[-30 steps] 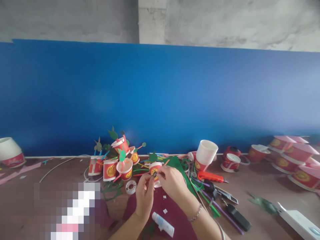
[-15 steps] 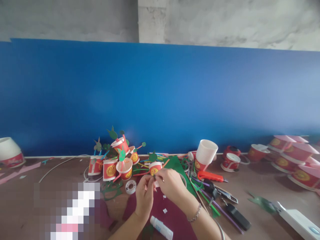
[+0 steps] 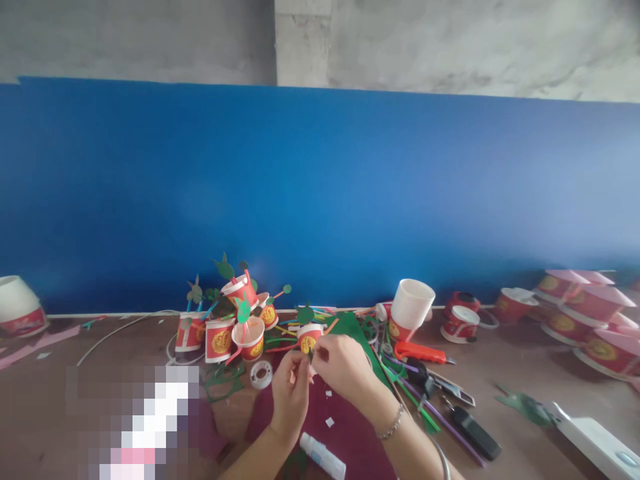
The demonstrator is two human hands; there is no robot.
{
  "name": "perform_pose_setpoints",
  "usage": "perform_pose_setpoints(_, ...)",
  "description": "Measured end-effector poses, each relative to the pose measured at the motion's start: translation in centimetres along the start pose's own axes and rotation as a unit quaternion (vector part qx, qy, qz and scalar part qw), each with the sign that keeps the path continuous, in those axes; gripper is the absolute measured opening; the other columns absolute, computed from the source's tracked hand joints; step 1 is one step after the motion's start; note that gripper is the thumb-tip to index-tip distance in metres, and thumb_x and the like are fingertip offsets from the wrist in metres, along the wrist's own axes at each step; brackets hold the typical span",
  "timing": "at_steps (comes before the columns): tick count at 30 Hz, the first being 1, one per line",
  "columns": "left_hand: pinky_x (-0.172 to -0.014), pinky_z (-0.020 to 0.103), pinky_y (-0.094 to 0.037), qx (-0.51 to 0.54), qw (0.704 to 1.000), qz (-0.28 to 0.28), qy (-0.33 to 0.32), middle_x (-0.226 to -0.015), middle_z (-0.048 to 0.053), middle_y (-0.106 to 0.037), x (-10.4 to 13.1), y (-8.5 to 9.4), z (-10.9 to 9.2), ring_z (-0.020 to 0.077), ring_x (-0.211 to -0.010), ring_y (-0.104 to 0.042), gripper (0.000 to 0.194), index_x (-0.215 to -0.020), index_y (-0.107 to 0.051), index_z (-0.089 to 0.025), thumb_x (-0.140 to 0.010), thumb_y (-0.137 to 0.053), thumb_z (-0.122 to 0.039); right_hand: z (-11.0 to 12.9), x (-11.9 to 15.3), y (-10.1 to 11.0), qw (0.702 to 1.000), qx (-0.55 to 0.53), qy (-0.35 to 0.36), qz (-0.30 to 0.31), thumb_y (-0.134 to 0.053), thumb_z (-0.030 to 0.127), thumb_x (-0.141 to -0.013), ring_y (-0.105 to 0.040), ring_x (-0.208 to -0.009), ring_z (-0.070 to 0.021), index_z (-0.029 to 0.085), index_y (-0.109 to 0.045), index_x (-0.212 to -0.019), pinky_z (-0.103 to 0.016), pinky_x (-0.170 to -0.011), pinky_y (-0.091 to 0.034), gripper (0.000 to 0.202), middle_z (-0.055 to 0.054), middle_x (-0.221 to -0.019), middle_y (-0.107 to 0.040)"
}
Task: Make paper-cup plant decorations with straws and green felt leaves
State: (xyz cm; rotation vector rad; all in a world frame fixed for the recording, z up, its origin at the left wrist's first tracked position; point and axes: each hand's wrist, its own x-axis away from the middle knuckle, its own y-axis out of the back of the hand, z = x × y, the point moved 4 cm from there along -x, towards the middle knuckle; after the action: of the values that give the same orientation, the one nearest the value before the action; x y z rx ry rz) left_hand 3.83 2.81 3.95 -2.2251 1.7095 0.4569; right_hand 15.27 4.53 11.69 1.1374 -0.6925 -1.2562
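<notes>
My left hand (image 3: pixel 291 392) is closed in a pinch, with a small dark green piece (image 3: pixel 311 355), probably paper, at its fingertips. My right hand (image 3: pixel 345 367) is also pinched, just to the right of the left fingertips; what it holds, if anything, is too small to make out. Behind the hands stands a red paper cup (image 3: pixel 309 331) with a green paper round (image 3: pixel 305 315) above it. Under the hands lies a dark red sheet (image 3: pixel 345 427) with small white squares (image 3: pixel 329 422) on it. Nearer me is a white tube (image 3: pixel 323 456).
Decorated red cups (image 3: pixel 220 340) and a roll of tape (image 3: pixel 261 375) are on the left. To the right are stacked white cups (image 3: pixel 413 303), an orange utility knife (image 3: pixel 421 352), a black key fob (image 3: pixel 475 432) and scissors (image 3: pixel 530 408). A blue panel (image 3: pixel 320 200) closes off the back.
My right fingertips have shifted slightly right, away from the left ones. My left hand has hardly moved, and the things on the table have stayed put.
</notes>
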Motion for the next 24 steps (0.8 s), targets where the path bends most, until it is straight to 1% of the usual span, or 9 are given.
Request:
perform_pose_setpoints(3, -0.055, 0.023, -0.044, 0.002, 1.0, -0.025, -0.002, -0.064, 0.0, -0.056, -0.2, 0.4, -0.1, 0.0135, -0.058, -0.054, 0.021, -0.072, -0.055, -0.017, -0.083, -0.052, -0.035, -0.6, 0.1, 0.6, 1.0, 0.023, -0.013, 0.015, -0.047, 0.017, -0.073, -0.054, -0.057, -0.0133, 0.018, -0.061, -0.062, -0.024, -0.049, -0.021, 0.018, -0.003, -0.062, -0.065)
perform_pose_setpoints(6, -0.057, 0.024, -0.045, 0.031, 0.998, -0.046, 0.013, -0.07, 0.002, -0.058, -0.3, 0.6, 0.2, 0.0151, -0.062, -0.056, 0.021, -0.078, -0.057, -0.017, -0.082, -0.053, -0.037, -1.2, 0.6, 0.5, 0.994, 0.064, 0.006, 0.091, -0.047, 0.02, -0.074, -0.057, -0.059, -0.0169, 0.017, -0.06, -0.058, -0.026, -0.049, -0.02, 0.021, -0.007, -0.062, -0.065)
perform_pose_setpoints(8, -0.056, 0.024, -0.044, 0.051, 0.997, -0.057, 0.025, -0.07, 0.002, -0.057, -0.4, 0.7, 0.4, 0.0143, -0.061, -0.054, 0.021, -0.078, -0.057, -0.017, -0.081, -0.054, -0.037, -1.2, 0.9, 0.2, 0.991, 0.068, 0.036, 0.111, -0.047, 0.015, -0.071, -0.059, -0.063, -0.0186, 0.016, -0.061, -0.063, -0.026, -0.05, -0.022, 0.017, -0.008, -0.067, -0.066)
perform_pose_setpoints(10, -0.057, 0.023, -0.043, 0.064, 0.996, -0.059, 0.034, -0.068, 0.0, -0.055, -0.3, 0.7, 0.5, 0.013, -0.058, -0.052, 0.019, -0.075, -0.057, -0.018, -0.08, -0.054, -0.036, -0.9, 1.0, -0.1, 0.993, 0.033, 0.071, 0.086, -0.047, 0.009, -0.067, -0.061, -0.07, -0.0187, 0.017, -0.062, -0.078, -0.025, -0.054, -0.027, 0.02, -0.007, -0.076, -0.067)
perform_pose_setpoints(13, -0.056, 0.022, -0.041, 0.073, 0.996, -0.042, 0.043, -0.06, -0.002, -0.05, -0.2, 0.6, 0.3, 0.0119, -0.054, -0.048, 0.018, -0.069, -0.054, -0.018, -0.08, -0.053, -0.033, 0.1, 0.9, -0.4, 0.992, -0.047, 0.114, 0.02, -0.048, 0.008, -0.067, -0.059, -0.08, -0.0179, 0.019, -0.056, -0.097, -0.024, -0.062, -0.034, 0.033, -0.005, -0.091, -0.065)
perform_pose_setpoints(16, -0.054, 0.022, -0.039, 0.091, 0.994, -0.02, 0.056, -0.056, -0.003, -0.047, -0.2, 0.4, 0.4, 0.0117, -0.053, -0.046, 0.019, -0.07, -0.054, -0.018, -0.082, -0.05, -0.031, 0.8, 0.5, -0.6, 0.986, -0.098, 0.136, -0.019, -0.048, 0.01, -0.07, -0.057, -0.082, -0.0169, 0.019, -0.059, -0.084, -0.024, -0.068, -0.036, 0.02, -0.004, -0.088, -0.064)
perform_pose_setpoints(19, -0.053, 0.022, -0.039, 0.126, 0.989, -0.015, 0.07, -0.057, -0.003, -0.048, -0.1, 0.3, 0.7, 0.0113, -0.052, -0.045, 0.021, -0.074, -0.055, -0.017, -0.085, -0.046, -0.034, 0.5, 0.0, -0.6, 0.984, -0.144, 0.101, -0.026, -0.048, 0.012, -0.072, -0.055, -0.072, -0.0144, 0.019, -0.06, -0.067, -0.022, -0.063, -0.036, 0.015, -0.001, -0.073, -0.063)
perform_pose_setpoints(22, -0.054, 0.021, -0.039, 0.116, 0.99, -0.029, 0.079, -0.058, -0.003, -0.048, -0.2, 0.4, 0.8, 0.0104, -0.052, -0.044, 0.021, -0.075, -0.053, -0.018, -0.085, -0.049, -0.037, -0.7, -0.4, -1.1, 0.976, -0.217, 0.027, 0.01, -0.049, 0.017, -0.074, -0.048, -0.053, -0.0109, 0.017, -0.06, -0.059, -0.021, -0.051, -0.032, 0.019, 0.002, -0.055, -0.056)
perform_pose_setpoints(24, -0.053, 0.02, -0.037, 0.091, 0.992, -0.029, 0.086, -0.057, -0.004, -0.048, -0.2, 0.5, 0.7, 0.0097, -0.052, -0.043, 0.022, -0.077, -0.054, -0.018, -0.082, -0.053, -0.039, -1.3, -0.6, -1.7, 0.962, -0.27, 0.003, 0.044, -0.05, 0.02, -0.074, -0.045, -0.047, -0.0095, 0.016, -0.06, -0.056, -0.02, -0.047, -0.03, 0.021, 0.004, -0.048, -0.052)
